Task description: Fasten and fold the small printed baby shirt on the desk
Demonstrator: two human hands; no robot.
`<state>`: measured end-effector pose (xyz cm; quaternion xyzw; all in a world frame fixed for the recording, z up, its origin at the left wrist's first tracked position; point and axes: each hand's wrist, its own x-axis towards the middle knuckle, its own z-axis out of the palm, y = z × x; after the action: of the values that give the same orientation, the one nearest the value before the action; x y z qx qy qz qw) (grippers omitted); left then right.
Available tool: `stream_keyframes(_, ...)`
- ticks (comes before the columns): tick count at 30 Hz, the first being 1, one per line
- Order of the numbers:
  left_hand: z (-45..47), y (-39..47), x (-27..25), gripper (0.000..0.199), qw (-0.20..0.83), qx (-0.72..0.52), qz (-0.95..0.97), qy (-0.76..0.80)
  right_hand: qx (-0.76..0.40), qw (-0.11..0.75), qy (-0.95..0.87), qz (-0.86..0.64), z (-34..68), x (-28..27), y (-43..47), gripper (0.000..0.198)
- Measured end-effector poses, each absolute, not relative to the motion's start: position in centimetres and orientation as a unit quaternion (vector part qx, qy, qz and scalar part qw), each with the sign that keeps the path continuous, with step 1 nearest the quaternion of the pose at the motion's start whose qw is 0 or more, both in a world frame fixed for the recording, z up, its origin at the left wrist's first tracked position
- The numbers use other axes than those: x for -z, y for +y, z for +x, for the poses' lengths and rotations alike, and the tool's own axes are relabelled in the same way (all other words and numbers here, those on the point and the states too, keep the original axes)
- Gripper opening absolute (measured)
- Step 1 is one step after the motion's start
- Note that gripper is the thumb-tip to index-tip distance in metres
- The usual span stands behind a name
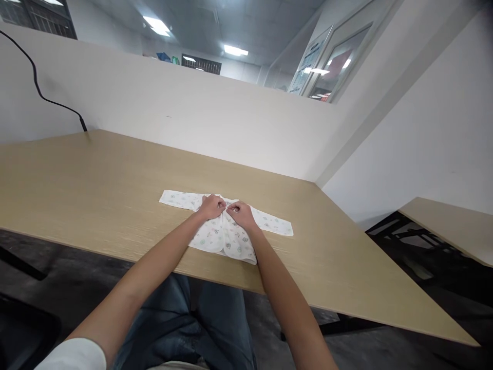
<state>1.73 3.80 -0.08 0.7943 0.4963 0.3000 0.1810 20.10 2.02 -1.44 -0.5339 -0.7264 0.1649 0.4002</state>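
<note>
A small white baby shirt with a scattered print lies flat on the table, its sleeves stretched out to both sides and its front split down the middle. At the neckline my left hand pinches the left front edge, fingers closed. Close beside it, my right hand pinches the right front edge near the collar. The fingertips of both hands almost meet at the top of the opening. Whatever small part lies between the fingertips is hidden.
The light wooden table runs up to a white partition. A black cable hangs down at the far left. Another table stands to the right, and a dark chair is at lower left.
</note>
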Motion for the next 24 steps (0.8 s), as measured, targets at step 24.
stream_keyframes(24,1.49,3.33,-0.35,0.016,0.151,-0.320,0.789,0.503,-0.136,0.373,-0.765,-0.507,20.02,1.78,2.18,0.005)
